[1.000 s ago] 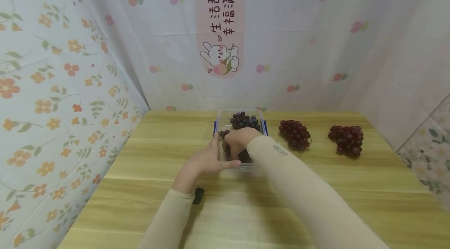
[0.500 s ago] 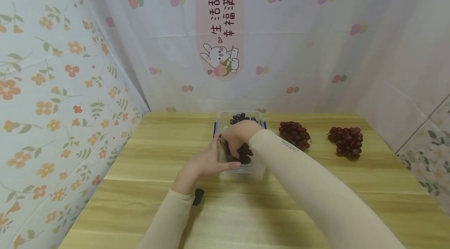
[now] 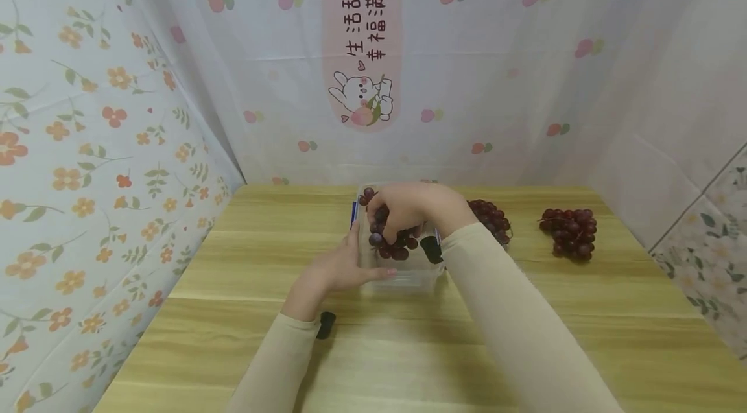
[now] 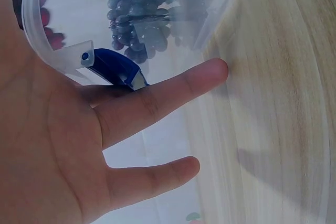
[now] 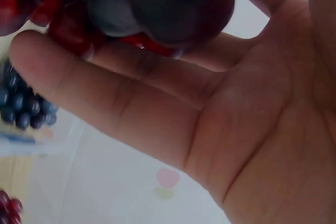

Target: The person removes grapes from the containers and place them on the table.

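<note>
My right hand (image 3: 411, 205) grips a bunch of dark red-purple grapes (image 3: 397, 251) just above a clear plastic container (image 3: 403, 280). In the right wrist view the held grapes (image 5: 157, 9) lie against the curled fingers. My left hand (image 3: 335, 270) rests at the container's near left corner, thumb along the front rim. Its other fingers reach straight along the outer wall, below a blue latch (image 4: 115, 66) in the left wrist view. Through that wall show blue-black grapes (image 4: 139, 14) inside. My right hand hides most of the container's interior from the head view.
Two more bunches of red grapes lie on the wooden table right of the container, a partly covered near bunch (image 3: 491, 218) and a far bunch (image 3: 570, 231). A printed curtain (image 3: 467, 89) hangs behind the table, and a floral cloth (image 3: 117, 173) closes off the left side.
My right hand has risen out of the container with the bunch of grapes, which now shows above the rim. The left hand has stayed at the container's corner.
</note>
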The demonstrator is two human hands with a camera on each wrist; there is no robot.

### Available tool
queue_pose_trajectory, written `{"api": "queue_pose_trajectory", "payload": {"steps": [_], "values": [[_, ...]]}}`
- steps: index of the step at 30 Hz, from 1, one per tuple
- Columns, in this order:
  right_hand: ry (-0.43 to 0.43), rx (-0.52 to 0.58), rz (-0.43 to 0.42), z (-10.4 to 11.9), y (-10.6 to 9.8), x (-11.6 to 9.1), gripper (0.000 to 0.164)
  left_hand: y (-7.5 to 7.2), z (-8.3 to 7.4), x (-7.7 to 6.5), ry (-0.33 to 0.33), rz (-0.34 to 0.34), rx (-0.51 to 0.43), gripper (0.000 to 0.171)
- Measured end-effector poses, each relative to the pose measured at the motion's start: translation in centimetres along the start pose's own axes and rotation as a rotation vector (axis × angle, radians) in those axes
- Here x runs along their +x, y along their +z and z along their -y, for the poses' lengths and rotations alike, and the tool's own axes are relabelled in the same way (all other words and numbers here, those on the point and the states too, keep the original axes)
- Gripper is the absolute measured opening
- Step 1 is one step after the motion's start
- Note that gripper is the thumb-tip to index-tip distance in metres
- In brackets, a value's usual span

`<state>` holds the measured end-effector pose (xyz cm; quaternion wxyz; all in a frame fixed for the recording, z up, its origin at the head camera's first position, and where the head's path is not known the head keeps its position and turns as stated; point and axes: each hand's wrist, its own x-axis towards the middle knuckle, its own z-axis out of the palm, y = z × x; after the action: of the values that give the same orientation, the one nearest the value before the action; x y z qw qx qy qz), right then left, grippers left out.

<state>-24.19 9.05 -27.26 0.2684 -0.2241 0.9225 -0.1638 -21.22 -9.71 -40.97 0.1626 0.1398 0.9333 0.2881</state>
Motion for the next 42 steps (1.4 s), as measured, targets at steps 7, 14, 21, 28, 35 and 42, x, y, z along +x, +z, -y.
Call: {"api": "queue_pose_trajectory", "payload": {"steps": [7, 14, 21, 28, 35, 42], "values": [[-0.079, -0.015, -0.18, -0.1, 0.9, -2.6, 0.033, -0.3, 0.5, 0.0, 0.029, 0.004, -0.099, 0.143], [-0.102, 0.109, -0.263, -0.6, 2.9, -5.3, 0.036, -0.4, 0.4, -0.1, 0.011, 0.006, -0.11, 0.146], [-0.071, 0.128, -0.337, -1.2, 4.6, -8.6, 0.04, 0.2, 0.3, 0.1, 0.031, -0.004, -0.111, 0.143], [-0.046, 0.139, -0.435, -3.2, 5.7, -11.7, 0.034, 0.4, -0.1, 0.1, -0.005, -0.007, 0.007, 0.144], [0.045, 0.134, -0.438, -6.9, 6.9, -13.1, 0.036, 0.4, -0.1, 0.0, 0.003, -0.003, 0.021, 0.141], [0.108, 0.164, -0.423, -11.6, 8.6, -14.4, 0.04, 0.2, 0.0, -0.1, 0.01, 0.006, -0.034, 0.145]]}}
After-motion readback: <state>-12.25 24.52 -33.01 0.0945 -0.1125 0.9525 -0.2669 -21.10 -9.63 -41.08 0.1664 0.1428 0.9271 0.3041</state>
